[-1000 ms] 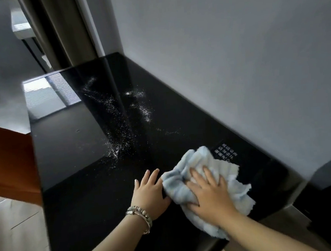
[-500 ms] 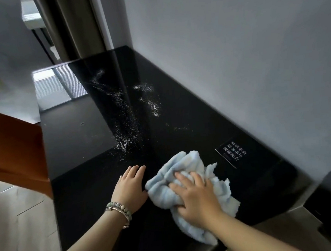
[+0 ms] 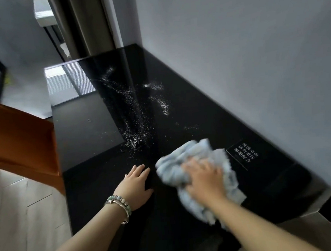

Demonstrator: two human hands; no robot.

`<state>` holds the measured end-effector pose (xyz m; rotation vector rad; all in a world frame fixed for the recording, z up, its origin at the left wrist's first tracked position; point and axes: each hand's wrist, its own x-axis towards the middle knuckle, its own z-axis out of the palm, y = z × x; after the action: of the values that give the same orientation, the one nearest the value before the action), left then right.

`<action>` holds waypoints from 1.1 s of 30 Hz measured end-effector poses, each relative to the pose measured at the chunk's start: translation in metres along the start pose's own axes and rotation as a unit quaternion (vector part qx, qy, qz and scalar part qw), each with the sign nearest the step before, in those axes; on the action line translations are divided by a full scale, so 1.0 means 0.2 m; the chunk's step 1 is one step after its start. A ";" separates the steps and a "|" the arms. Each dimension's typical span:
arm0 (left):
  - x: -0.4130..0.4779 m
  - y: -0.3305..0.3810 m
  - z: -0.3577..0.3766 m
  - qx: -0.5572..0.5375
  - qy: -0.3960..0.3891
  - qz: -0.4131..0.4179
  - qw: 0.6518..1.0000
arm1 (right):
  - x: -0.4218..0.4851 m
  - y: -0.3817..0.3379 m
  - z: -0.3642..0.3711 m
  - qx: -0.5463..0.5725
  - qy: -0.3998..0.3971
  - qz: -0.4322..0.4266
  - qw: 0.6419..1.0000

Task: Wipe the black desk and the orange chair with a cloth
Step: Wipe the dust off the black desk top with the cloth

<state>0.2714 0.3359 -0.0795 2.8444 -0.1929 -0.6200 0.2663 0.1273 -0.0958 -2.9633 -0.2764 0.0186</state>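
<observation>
Step in hand: wiping the black worktop (image 3: 94,135); chair not started, judging by where the cloth sits. Right hand (image 3: 203,176) lies on top of the bunched pale-blue cloth (image 3: 183,155), fingers spread and pressing it down, not clenched as far as the motion blur lets me see. Cloth is on the worktop's near right part, just beside a small printed label (image 3: 244,154). Left hand (image 3: 136,185) rests flat on the worktop just left of the cloth, fingers released, holding nothing; beaded bracelet (image 3: 119,205) on that wrist. White powder (image 3: 134,118) is scattered across the middle of the worktop, beyond both hands, untouched by the cloth. Orange chair (image 3: 17,135) stands at the worktop's left edge. Next move likely calls for pushing the cloth forward and left through the powder, keeping pressure even, gathering rather than spreading it.
</observation>
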 end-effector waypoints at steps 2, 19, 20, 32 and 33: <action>-0.01 0.00 0.01 -0.011 -0.002 -0.005 1.000 | 0.13 0.21 -0.04 0.052 -0.017 0.194 0.979; -0.01 0.04 0.05 -0.006 0.011 -0.034 0.999 | -0.05 0.42 -0.05 0.009 0.025 0.244 0.969; -0.01 0.04 0.06 -0.005 0.014 -0.037 0.999 | -0.09 0.34 -0.04 0.003 0.019 0.237 0.971; -0.09 0.07 0.12 0.000 0.037 -0.044 0.998 | -0.18 0.45 -0.06 0.022 0.007 0.220 0.975; -0.10 0.08 0.13 0.001 0.037 -0.045 0.998 | -0.18 0.46 -0.07 0.009 0.003 0.269 0.963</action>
<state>0.2421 0.3199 -0.0907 2.8852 -0.0532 -0.5316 0.2476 0.0301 -0.0971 -2.9186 0.5289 0.0774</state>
